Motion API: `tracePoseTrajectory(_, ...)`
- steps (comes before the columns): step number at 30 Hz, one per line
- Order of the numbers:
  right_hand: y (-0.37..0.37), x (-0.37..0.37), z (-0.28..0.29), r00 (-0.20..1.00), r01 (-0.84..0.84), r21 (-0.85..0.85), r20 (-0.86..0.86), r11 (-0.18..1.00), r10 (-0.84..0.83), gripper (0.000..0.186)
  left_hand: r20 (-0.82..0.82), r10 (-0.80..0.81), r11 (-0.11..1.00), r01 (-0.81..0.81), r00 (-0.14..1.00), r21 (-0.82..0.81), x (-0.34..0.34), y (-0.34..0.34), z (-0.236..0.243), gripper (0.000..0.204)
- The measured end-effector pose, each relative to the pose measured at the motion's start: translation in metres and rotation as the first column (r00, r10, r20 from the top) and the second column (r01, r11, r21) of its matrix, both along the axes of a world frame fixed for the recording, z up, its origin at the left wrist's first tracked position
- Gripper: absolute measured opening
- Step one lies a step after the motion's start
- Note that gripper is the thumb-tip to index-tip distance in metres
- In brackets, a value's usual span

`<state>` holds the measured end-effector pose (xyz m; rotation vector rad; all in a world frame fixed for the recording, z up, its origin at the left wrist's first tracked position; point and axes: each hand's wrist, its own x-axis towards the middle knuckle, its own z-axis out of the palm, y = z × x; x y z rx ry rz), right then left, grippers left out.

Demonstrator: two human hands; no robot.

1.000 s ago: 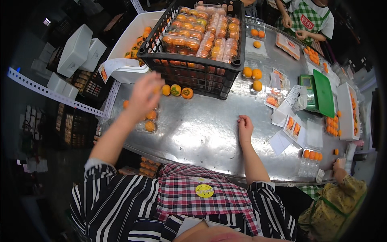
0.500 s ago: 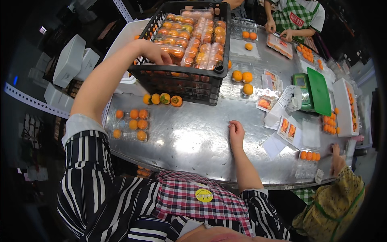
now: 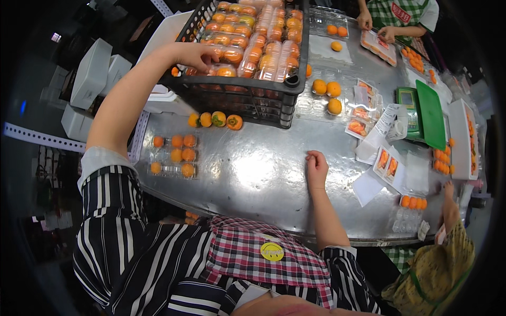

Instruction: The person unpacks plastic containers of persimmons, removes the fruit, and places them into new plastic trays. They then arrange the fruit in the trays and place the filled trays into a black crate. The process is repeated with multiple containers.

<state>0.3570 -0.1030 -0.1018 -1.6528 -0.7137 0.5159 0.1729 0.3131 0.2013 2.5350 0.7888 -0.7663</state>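
Observation:
My left hand [image 3: 200,57] reaches over the side of the black crate [image 3: 274,88], fingers bent down among the clear packs of orange fruit [image 3: 232,55]; what is between them is hidden. My right hand [image 3: 317,167] rests on the metal table [image 3: 253,195], fingers loosely curled with nothing visible in them. Clear trays with orange fruit [image 3: 189,155] lie left of centre. A short row of persimmons [image 3: 219,119] sits at the crate's base, and more fruit [image 3: 333,88] sits in clear trays to its right.
A white tub [image 3: 163,37] is behind the crate. At right are papers [image 3: 363,187], a green scale [image 3: 429,116] and a white box [image 3: 461,142] of fruit. A co-worker [image 3: 400,21] handles a pack at the back; another [image 3: 432,263] is at lower right.
My left hand has moved from the persimmons at the crate's base up over its side onto the packs inside. My right hand stays on the table.

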Motion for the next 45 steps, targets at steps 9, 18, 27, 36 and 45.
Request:
tracePoseTrajectory(9, -0.001, -0.003, -0.002, 0.999, -0.016, 0.010, -0.030, 1.000, 0.016, 0.015, 0.019, 0.090, 0.994, -0.092, 0.996, 0.067, -0.007, -0.017, -0.013, 0.044)
tracePoseTrajectory(18, 0.002, -0.002, -0.002, 1.000, -0.014, 0.006, -0.027, 1.000, 0.014, 0.015, -0.039, -0.042, 0.984, 0.048, 0.998, 0.174, -0.007, -0.023, -0.016, 0.066)
tracePoseTrajectory(27, 0.000, -0.010, 0.005, 1.000, -0.020, 0.017, -0.009, 1.000, 0.020, 0.016, 0.120, -0.072, 0.983, 0.050, 0.990, 0.177, -0.023, -0.021, -0.020, 0.050)
tracePoseTrajectory(36, 0.003, -0.011, 0.003, 0.999, -0.030, -0.009, -0.031, 1.000, 0.030, 0.016, 0.228, -0.086, 0.967, 0.027, 0.970, 0.252, -0.037, 0.000, -0.041, 0.054)
tracePoseTrajectory(45, 0.005, 0.001, 0.003, 0.997, -0.037, -0.038, -0.064, 0.999, 0.035, 0.016, 0.377, -0.342, 0.923, 0.231, 0.861, 0.309, -0.030, 0.014, -0.045, 0.074)
